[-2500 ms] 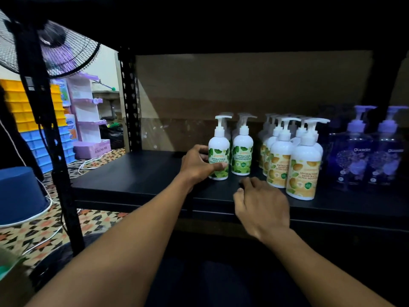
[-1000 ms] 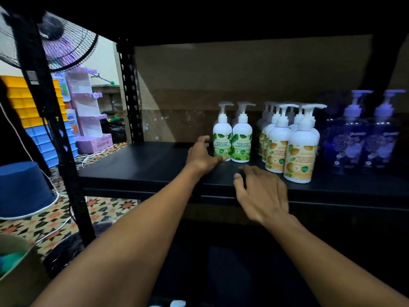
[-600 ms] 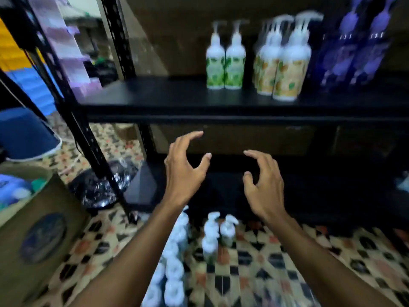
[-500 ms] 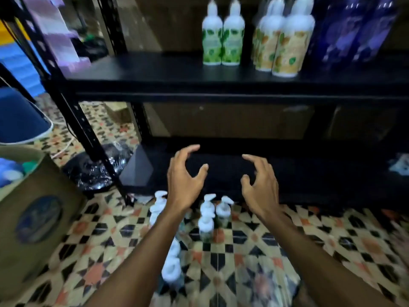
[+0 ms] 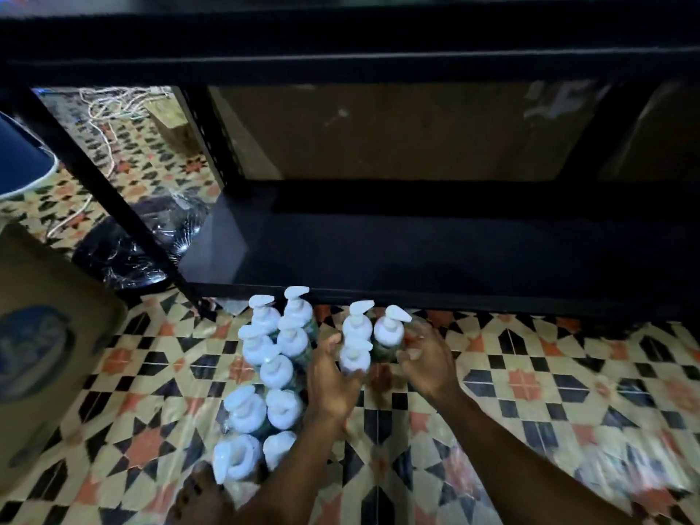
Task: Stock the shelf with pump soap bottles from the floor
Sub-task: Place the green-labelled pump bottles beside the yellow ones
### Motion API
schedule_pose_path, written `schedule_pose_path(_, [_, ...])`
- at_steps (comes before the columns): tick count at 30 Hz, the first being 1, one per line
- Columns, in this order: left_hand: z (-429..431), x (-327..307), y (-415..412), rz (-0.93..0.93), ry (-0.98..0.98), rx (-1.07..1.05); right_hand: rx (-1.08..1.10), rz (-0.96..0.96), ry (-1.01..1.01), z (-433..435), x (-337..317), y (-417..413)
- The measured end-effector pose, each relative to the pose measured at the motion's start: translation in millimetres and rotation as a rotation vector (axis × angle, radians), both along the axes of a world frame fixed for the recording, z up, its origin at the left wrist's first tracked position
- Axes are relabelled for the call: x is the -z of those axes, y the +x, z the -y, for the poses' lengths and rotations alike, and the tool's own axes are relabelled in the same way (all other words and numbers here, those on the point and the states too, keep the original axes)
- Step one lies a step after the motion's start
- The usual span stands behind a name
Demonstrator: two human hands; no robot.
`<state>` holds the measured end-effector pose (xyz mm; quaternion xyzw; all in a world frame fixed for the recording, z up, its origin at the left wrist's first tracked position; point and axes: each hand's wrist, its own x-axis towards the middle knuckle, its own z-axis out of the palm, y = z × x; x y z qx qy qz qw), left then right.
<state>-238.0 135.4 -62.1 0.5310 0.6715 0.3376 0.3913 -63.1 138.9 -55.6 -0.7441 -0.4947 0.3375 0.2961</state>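
Mostly white pump bottles, upright, clustered on floor, labels perhaps green

I see the patterned tile floor bearing a cluster of upright white pump soap bottles just before the bottom shelf, a cardboard box left of that shelf, and cables behind its left end.

White pump bottles: smooth plastic, slight sheen. Patterned floor: glossy tile. Black shelf: matt, probably painted metal; the box at left is dull brown cardboard.
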Motion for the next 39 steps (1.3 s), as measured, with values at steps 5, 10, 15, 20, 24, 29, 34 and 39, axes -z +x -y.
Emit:
schedule_pose_path(5, [-6.5, 24.6, -2.4, 0.055, -0.045, 0.084, -0.083, -0.006, -0.013, -26.7, 24.9, -3.5])
schedule_pose_path(10, [0.9, 30.6, -2.7, -0.012, 0.04, 0.059, -0.058, 0.061, 0.01, -28.8, 28.3, -2.9])
schedule_pose_path(15, [8.4, 45.4, -3.9, -0.175, 0.065, 0.136, -0.145, 0.07, 0.055, -13.0, 31.1, 7.7])
schedule_pose_path(20, [18.0, 46.0, -0.7, -0.09, 0.07, 0.118, -0.119, 0.017, 0.038, -13.9, 31.3, 14.0])
schedule_pose_path(24, [15.9, 25.4, 1.2, -0.029, 0.055, 0.079, -0.103, -0.062, 0.074, -7.4, 13.6, 22.0])
schedule_pose_path(29, [-0.7, -36.1, 7.0, 0.096, 0.127, 0.048, -0.019, -0.159, 0.219, -7.0, -55.7, 40.3])
schedule_pose_path(34, [-20.6, -157.6, 0.3, 0.247, 0.395, 0.06, -0.071, -0.188, 0.536, -8.7, -183.4, 43.0])
schedule_pose_path(39, [-44.8, -293.9, -15.1, 0.347, 0.628, 0.108, -0.163, -0.151, 0.81, -20.5, -304.9, 28.1])
